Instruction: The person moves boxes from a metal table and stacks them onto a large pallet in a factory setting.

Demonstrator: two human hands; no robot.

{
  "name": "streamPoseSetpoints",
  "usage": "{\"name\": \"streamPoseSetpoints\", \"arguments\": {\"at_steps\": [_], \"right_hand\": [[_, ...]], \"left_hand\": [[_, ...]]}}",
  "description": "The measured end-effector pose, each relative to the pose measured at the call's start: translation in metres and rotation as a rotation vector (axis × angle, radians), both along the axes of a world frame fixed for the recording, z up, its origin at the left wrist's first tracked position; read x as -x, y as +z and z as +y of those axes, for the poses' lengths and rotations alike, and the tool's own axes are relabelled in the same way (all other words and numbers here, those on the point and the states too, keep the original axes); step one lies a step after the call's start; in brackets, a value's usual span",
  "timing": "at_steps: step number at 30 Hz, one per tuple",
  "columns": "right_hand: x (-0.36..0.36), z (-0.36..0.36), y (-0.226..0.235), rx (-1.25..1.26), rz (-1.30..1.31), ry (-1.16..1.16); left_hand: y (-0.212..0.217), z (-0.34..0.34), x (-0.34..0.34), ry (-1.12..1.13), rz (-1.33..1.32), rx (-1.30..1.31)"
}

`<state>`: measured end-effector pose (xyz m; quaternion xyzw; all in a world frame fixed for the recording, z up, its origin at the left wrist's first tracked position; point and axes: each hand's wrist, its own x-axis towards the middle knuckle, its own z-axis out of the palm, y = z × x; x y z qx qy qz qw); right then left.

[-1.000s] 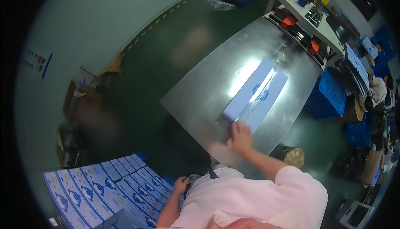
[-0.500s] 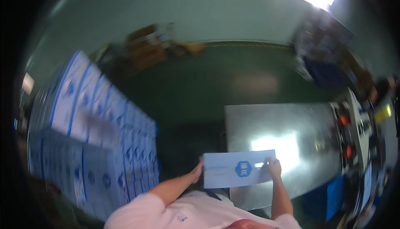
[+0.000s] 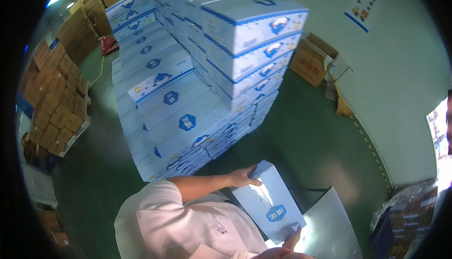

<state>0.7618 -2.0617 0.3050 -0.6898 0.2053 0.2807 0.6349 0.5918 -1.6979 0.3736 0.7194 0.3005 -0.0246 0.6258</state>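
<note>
A long, light blue carton [image 3: 270, 200] with a dark blue emblem is held between my two hands in front of my chest. My left hand [image 3: 246, 177] grips its far end, thumb across the top face. At the near end, my right hand [image 3: 293, 240] holds the edge; part of that hand is hidden low in the picture. The carton slants from upper left to lower right, beside a shiny metal table [image 3: 336, 226]. Ahead and to the left stands a big stepped stack of matching blue-and-white cartons [image 3: 212, 100], apart from the one I hold.
Brown cartons on a pallet [image 3: 59, 110] stand at the far left, with a red pallet jack [image 3: 108, 45] behind. An open brown box [image 3: 313, 59] and a broom [image 3: 343, 101] are by the wall. Wrapped goods [image 3: 414, 212] sit at the right. Green floor [image 3: 325, 136] lies between.
My view has swung left, bringing the carton stack to the middle and the metal table to the lower right. The held carton has turned from level to slanted, still in both hands.
</note>
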Motion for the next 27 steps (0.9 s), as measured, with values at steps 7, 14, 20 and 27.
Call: {"name": "streamPoseSetpoints", "arguments": {"at_steps": [7, 14, 20, 27], "right_hand": [[0.065, 0.228, 0.092, -0.188, -0.167, 0.322], [0.143, 0.453, 0.222, -0.223, -1.381, 1.218], [0.189, 0.494, 0.2, -0.417, -1.32, 1.491], [0.152, 0.39, 0.074, 0.279, -0.919, 1.852]], "left_hand": [[0.059, 0.136, 0.187, 0.545, -0.379, 0.087], [0.071, 0.197, 0.384, 1.203, -0.724, 0.294], [-0.014, 0.237, 0.396, 1.454, -0.767, 0.168], [-0.005, 0.278, 0.368, 1.392, -0.78, 0.176]]}}
